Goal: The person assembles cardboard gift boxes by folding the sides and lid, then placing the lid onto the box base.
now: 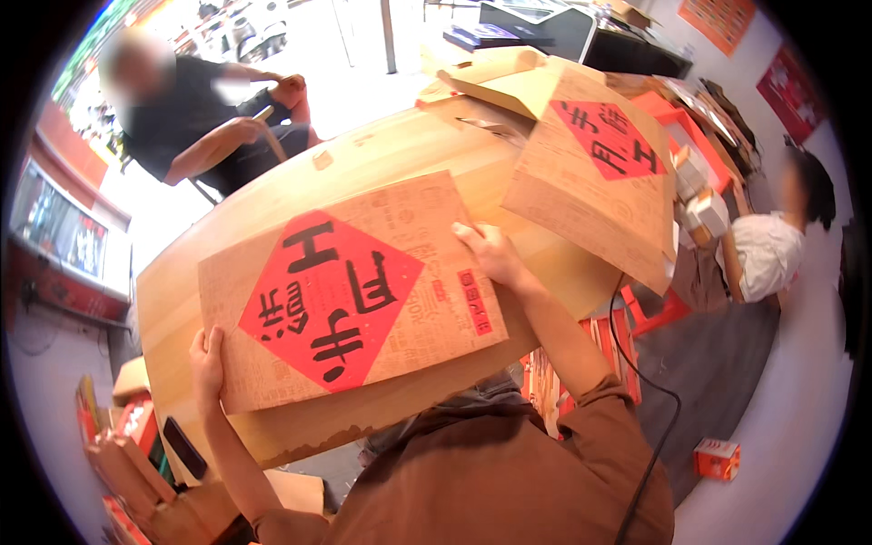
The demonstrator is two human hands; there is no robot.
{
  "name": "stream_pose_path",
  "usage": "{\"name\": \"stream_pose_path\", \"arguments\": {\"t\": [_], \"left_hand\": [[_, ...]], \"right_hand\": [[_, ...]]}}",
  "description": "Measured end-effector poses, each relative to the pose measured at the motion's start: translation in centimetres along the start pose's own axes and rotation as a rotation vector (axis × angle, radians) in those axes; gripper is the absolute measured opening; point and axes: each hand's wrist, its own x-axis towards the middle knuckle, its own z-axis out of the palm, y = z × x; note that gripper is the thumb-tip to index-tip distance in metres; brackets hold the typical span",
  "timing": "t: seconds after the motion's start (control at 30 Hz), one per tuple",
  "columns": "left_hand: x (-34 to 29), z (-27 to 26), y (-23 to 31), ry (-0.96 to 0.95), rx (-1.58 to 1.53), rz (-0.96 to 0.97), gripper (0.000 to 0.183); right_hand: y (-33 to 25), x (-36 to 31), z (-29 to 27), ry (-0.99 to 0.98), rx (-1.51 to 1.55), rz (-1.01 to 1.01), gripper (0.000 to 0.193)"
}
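A wide, flat brown cardboard box [427,213] with a large red diamond and bold black characters is held over the wooden table [177,272], tilted slightly. My left hand [208,363] grips its left edge, thumb up near the front corner. On the right edge, my right hand [490,252] has its thumb on top and the other fingers tucked beneath, mostly hidden. Whether the box rests on the tabletop or is lifted off it, I cannot tell. Just beyond my right hand stands a similar printed carton [559,186], turned at an angle.
An opened carton [509,86] lies at the far right of the table. A seated person [186,104] sits across on the left, another person [767,254] at the right beside small white boxes [708,213]. A black cable [672,400] hangs at my right; a red box [718,459] lies on the floor.
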Motion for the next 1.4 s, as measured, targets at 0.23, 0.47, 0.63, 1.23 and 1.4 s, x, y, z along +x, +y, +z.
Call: {"name": "stream_pose_path", "arguments": {"t": [0.23,0.47,0.63,1.23,1.4], "left_hand": [[0.7,0.7,0.1,-0.023,-0.058,-0.015,0.046],[0.4,0.4,-0.3,-0.054,-0.035,-0.015,0.050],[0.2,-0.6,-0.4,-0.089,-0.021,-0.061,0.045],[6.1,-0.6,2.2,-0.257,-0.164,0.119,0.074],[-0.1,1.5,1.9,-0.252,-0.308,0.159,0.060]], "right_hand": [[-3.3,0.6,-1.5,-0.158,-0.333,0.088,0.072],[-3.9,1.1,-2.1,-0.188,-0.366,0.027,0.084],[-1.1,5.2,-0.4,-0.133,-0.140,-0.153,0.092],[1.2,4.2,0.8,-0.302,0.504,-0.212,0.038],[0.7,-4.0,-2.5,-0.277,0.554,-0.097,0.038]]}}
